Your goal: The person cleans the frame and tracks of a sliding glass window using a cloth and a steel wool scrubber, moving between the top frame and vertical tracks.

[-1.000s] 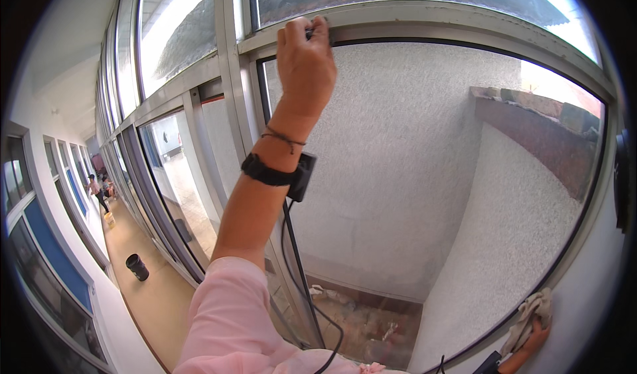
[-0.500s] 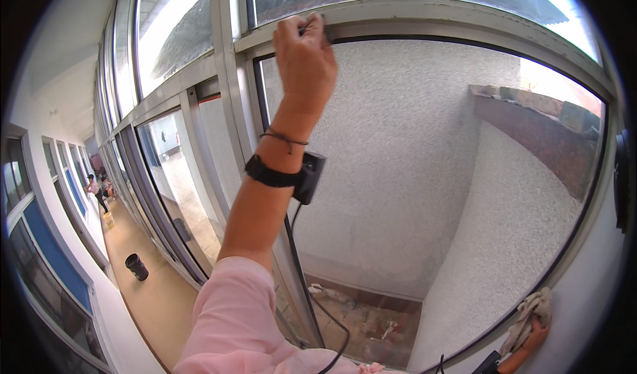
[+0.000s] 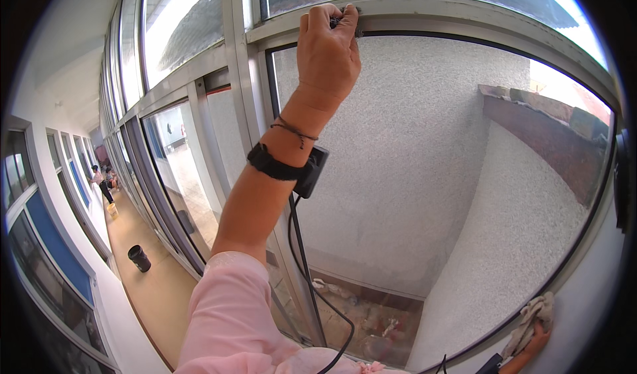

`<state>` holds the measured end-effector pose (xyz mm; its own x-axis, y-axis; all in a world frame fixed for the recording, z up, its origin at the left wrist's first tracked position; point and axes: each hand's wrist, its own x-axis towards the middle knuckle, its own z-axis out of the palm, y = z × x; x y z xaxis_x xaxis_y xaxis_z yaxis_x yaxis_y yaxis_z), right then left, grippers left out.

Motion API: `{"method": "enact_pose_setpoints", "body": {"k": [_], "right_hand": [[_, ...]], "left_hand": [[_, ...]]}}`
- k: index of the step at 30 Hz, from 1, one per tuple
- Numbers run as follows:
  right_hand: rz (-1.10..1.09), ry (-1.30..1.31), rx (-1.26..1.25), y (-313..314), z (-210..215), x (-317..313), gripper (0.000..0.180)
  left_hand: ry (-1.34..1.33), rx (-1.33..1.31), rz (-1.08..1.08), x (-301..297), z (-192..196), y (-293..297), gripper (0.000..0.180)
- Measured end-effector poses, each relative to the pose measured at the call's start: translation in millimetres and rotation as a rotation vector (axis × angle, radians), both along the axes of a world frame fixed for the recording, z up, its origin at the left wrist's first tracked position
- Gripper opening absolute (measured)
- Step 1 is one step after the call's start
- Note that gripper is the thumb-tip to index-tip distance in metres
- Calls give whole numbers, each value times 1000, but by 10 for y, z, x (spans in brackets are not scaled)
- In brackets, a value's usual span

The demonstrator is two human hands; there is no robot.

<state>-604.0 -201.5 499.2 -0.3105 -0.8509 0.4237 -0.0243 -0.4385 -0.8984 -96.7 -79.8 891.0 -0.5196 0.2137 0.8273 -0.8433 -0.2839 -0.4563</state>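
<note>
1. Left hand (image 3: 328,59): the arm was raised, and the bent fingers were closed around a dark scouring pad (image 3: 336,22).
2. Pad position: the pad was at the metal cross rail (image 3: 431,12) above the large glass pane (image 3: 398,142), near the pane's upper left corner. Part of it showed between the fingers, part beyond the fingertips.
3. Right hand (image 3: 539,339): located at the lower right, it gripped a bunched grey cloth (image 3: 534,317) beside the curved lower edge of the window. Whether the cloth pressed on the white wall (image 3: 584,308) could not be told.
4. Left arm fittings: a thin dark cord bracelet (image 3: 294,132) circled the wrist. Below it, a black strap (image 3: 275,165) carried a black box (image 3: 312,172), from which a black cable (image 3: 332,304) ran down past the pink sleeve (image 3: 229,301).
5. Surroundings, left: a black bucket (image 3: 139,258) stood on the tan floor (image 3: 142,301) of the corridor. Farther along, a yellow bucket (image 3: 112,210) stood near another person (image 3: 101,183), who wore dark trousers.
</note>
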Motion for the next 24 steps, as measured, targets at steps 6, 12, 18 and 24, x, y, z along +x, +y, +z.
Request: {"method": "enact_pose_setpoints", "body": {"k": [6, 12, 18, 24], "right_hand": [[-18, 12, 14, 81, 11, -49, 38], [-8, 17, 38, 4, -69, -53, 38], [0, 28, 59, -39, -120, -66, 38], [10, 29, 61, -49, -76, -64, 39]], "left_hand": [[79, 265, -93, 584, 261, 473, 20], [432, 641, -29, -16, 659, 517, 21], [375, 713, 2, 14, 655, 434, 23], [537, 795, -88, 239, 788, 646, 33]]}}
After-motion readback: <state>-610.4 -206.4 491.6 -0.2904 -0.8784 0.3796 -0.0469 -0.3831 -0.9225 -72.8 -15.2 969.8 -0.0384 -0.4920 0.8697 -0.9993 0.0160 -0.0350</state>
